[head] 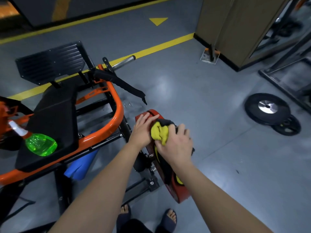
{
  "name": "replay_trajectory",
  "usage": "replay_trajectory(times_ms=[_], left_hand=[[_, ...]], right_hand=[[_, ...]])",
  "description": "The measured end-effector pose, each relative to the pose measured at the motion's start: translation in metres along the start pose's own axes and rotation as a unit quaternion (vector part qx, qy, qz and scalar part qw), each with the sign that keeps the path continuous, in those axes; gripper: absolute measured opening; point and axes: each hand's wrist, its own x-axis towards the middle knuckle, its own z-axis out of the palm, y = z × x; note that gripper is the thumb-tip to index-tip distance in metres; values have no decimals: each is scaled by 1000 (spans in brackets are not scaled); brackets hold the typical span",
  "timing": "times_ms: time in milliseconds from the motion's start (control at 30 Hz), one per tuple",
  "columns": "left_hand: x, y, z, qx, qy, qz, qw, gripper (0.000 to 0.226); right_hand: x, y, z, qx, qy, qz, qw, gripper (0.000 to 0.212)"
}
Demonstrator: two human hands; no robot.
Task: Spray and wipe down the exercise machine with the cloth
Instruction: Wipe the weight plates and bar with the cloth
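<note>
Cloth of crumpled yellow-black fabric clamped in my right hand, pressed on red weight plate beside orange-framed exercise machine, my left hand flat on plate, fingers straight, green spray bottle lying on black pad

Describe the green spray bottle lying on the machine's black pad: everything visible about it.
The clear plastic spray bottle holds bright green liquid in a rounded body. A white trigger head sits on an orange collar at its neck. It lies on its side on the black padded seat of the orange-framed machine, near the pad's left edge, head pointing up and left. It rests on the pad; nothing grips it.
</note>
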Motion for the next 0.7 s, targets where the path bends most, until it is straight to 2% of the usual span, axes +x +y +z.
replay_trajectory(times_ms=[67,100,133,267,367,500,567,633,700], left_hand=[[13,-4,-5,28,-15,-25,999,96],[20,-8,-6,31,-18,-33,999,100],[27,-12,-6,22,-19,-40,999,95],[29,-13,-10,-37,-17,-49,998,46],[33,-13,-9,-75,-9,-57,995,43],[33,-15,-9,-88,9,-59,994,37],[34,-14,-16,-81,3,-69,994,41],[35,-13,-20,-51,-16,-61,997,51],[32,-8,-22,19,-17,-48,999,49]], right_hand=[[19,-17,1,6,-16,20,1000,52],[26,-22,0,9,-20,18,1000,52],[29,-23,0,12,-24,13,1000,52],[-4,3,-4,50,-12,-8,999,58],[-36,33,-3,85,18,-31,996,59],[-22,29,2,42,33,-21,998,61],[-16,22,4,33,32,-19,999,61],[-10,20,3,27,25,-25,999,61],[2,14,1,32,12,-18,999,60]])
